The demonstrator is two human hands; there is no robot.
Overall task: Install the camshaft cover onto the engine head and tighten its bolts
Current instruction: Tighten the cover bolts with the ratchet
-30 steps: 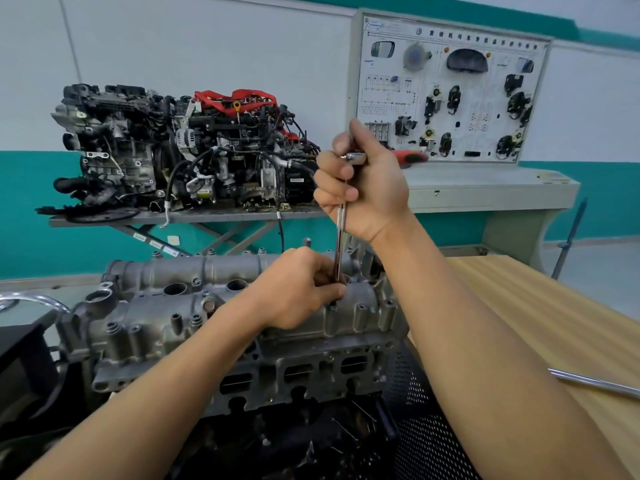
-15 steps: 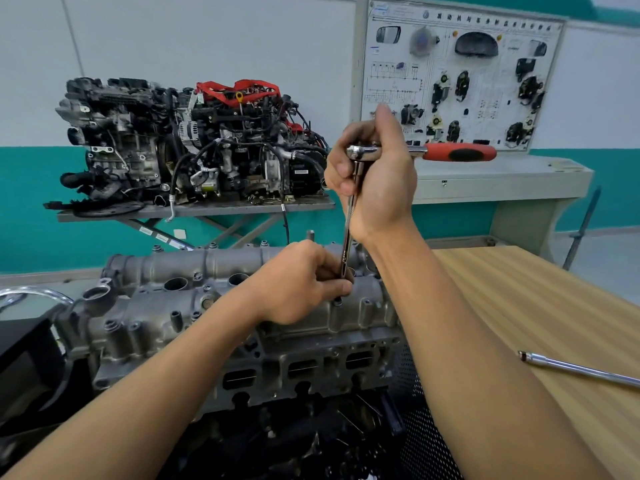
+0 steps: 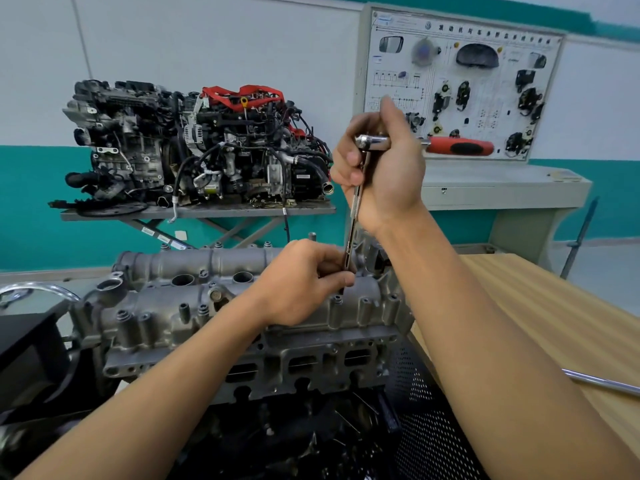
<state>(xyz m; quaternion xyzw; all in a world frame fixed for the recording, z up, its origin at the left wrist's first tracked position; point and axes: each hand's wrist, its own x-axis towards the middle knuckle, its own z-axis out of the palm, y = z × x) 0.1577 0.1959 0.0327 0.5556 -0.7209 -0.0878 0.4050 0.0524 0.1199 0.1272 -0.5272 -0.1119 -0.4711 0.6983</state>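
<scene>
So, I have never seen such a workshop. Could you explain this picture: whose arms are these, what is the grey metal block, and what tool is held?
The camera sits on a person's head, so the arms are that person's own. The grey block is a camshaft cover on an engine head. The right hand grips the top of a ratchet wrench with a red handle; the left hand pinches the lower end of its extension bar, down at the cover. A wooden table to the right carries a metal rod. Behind stand another engine and a training board.
</scene>
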